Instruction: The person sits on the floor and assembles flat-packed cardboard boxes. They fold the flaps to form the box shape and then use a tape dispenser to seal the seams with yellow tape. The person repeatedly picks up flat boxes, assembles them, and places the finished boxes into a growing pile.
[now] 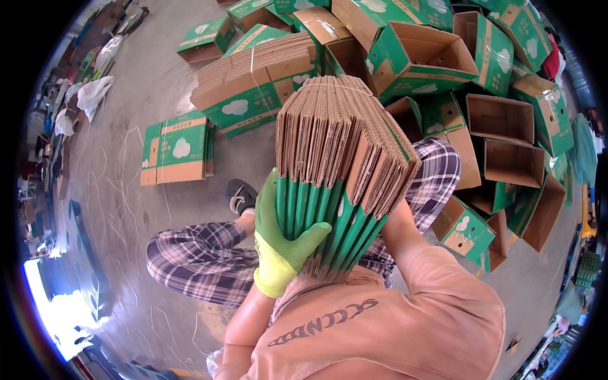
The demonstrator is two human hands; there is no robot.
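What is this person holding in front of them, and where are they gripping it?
A thick bundle of flattened cardboard boxes, stood on edge. The gloved left hand grips its lower green end; the right hand is hidden behind the bundle.

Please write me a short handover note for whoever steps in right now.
Left hand, in a green glove, grips a bundle of flat boxes held up on edge against the chest. Right hand is hidden behind the bundle; only the forearm shows.
Two more flat bundles lie on the concrete floor, a tied one ahead and a smaller one to the left.
Done: a heap of opened boxes on the right.
Left: the flat bundles.
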